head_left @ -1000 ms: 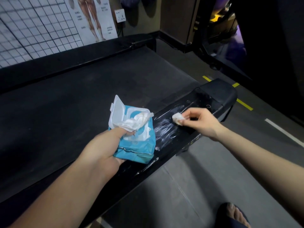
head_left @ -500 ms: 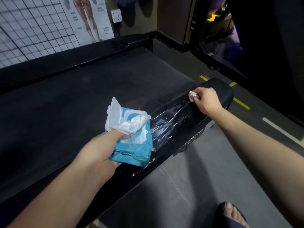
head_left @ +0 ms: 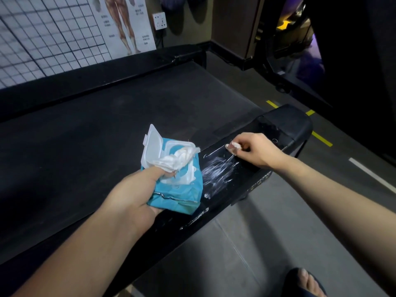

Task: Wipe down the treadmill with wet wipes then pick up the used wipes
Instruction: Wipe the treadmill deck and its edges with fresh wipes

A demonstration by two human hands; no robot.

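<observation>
Head view: the fingers (head_left: pixel 232 148) of my right hand (head_left: pixel 257 151) pinch a small wadded wipe (head_left: pixel 235 144) and press it on the treadmill's glossy black side rail (head_left: pixel 276 125), just past a patch of wet streaks (head_left: pixel 216 170). My left hand (head_left: pixel 132 194) grips a blue pack of wipes (head_left: pixel 180 194) over the rail's inner edge, thumb curled onto its top. Its white lid (head_left: pixel 152 144) stands open, and a crumpled wipe (head_left: pixel 177 159) bunches out of the opening. The dark belt (head_left: pixel 128 108) lies left of the rail, grey floor (head_left: pixel 246 243) right of it, with my sandalled foot (head_left: pixel 306 281) at the bottom edge.
</observation>
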